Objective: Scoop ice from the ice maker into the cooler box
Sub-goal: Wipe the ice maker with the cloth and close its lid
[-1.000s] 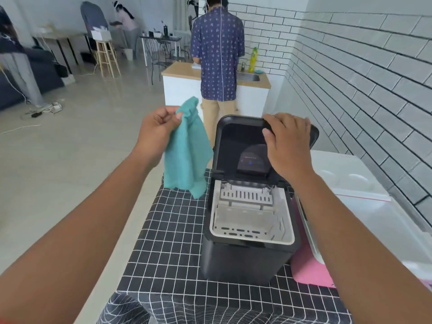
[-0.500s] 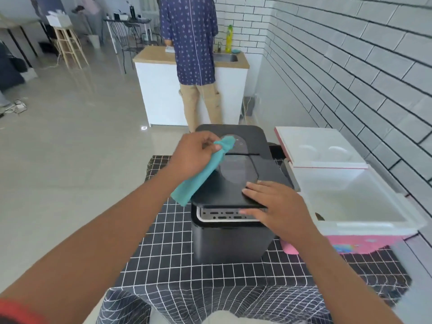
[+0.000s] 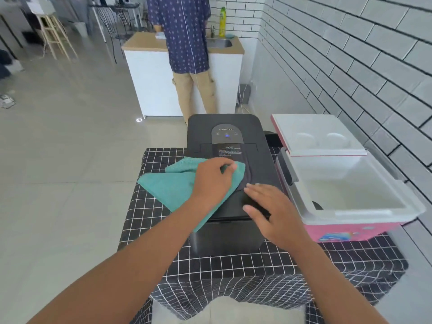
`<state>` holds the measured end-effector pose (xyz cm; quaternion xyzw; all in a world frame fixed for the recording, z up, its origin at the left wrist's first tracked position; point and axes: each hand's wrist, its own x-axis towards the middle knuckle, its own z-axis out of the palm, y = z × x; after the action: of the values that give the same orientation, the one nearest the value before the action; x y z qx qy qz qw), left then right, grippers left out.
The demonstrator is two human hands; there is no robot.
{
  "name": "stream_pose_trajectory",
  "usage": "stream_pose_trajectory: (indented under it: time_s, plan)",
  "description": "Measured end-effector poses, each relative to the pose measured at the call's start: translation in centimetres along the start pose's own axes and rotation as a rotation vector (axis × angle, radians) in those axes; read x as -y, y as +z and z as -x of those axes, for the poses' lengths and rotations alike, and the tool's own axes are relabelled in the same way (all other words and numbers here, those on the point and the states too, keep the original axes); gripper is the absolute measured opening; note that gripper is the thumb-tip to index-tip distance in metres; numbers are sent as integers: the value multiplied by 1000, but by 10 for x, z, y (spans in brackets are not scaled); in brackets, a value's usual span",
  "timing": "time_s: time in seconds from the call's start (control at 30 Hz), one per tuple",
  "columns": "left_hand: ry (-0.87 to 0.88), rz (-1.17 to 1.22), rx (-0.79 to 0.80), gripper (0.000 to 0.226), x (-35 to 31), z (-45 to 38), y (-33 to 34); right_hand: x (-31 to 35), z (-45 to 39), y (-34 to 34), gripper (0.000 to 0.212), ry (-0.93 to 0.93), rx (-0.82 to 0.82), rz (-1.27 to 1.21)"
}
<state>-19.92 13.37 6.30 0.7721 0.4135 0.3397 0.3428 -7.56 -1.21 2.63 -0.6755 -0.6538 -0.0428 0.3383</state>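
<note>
The black ice maker [image 3: 224, 127] stands on the checked tablecloth with its lid down. My left hand [image 3: 212, 181] presses a teal cloth [image 3: 173, 185] flat on the lid's near left part, fingers closed on the fabric. My right hand [image 3: 271, 206] lies flat, fingers apart, on the lid's front right corner and holds nothing. To the right sits the pink cooler box [image 3: 355, 228], open, its white inside showing and its white lid [image 3: 315, 134] tipped back. A dark object, partly hidden, shows at the cooler's near left inner corner.
The black-and-white checked tablecloth [image 3: 154, 206] covers a small table. A person in a patterned blue shirt [image 3: 184, 31] stands at a white counter with a sink [image 3: 219, 43] behind the table. A white brick wall [image 3: 350, 54] runs along the right.
The ice maker's lid went from open to fully shut under my right hand. My left hand brought the teal cloth down from the air and spread it on the lid.
</note>
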Motion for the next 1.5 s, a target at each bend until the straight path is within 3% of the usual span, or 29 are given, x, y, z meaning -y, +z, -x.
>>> stream_pose_trajectory:
  time_s: [0.07,0.13,0.2,0.3,0.5,0.63,0.7,0.8,0.87,1.17,1.37,1.5]
  plan:
    - [-127,187,-43,19,-3,-4,-9,10,-16,-1,37,89,-123,-60]
    - [-157,227,-114,21,5,-13,-30,25,-36,6,38,151,-123,-5]
    - [-93,-22,-100,20,23,-21,-52,40,-51,21,49,194,24,118]
    - [-61,-304,94,26,49,-16,-68,50,-57,48,64,289,234,264]
    - [121,-211,173,31,57,-10,-63,-7,-77,20,40,353,271,335]
    - [154,-303,249,36,50,-25,-50,-42,-98,-17,28,446,258,411]
    - [142,-326,273,43,49,-29,-41,-26,-99,-3,34,427,248,349]
    - [141,-308,232,54,52,-27,-30,0,-80,33,62,489,262,338]
    - [149,-313,196,58,56,-24,-26,-8,-83,39,69,465,260,397]
    - [141,-384,162,53,59,-26,-21,-88,-159,31,48,234,304,187]
    - [121,-303,129,49,63,-27,-20,-47,-98,21,55,82,304,262]
    - [69,-142,49,39,63,-20,-24,6,-60,29,59,118,350,363]
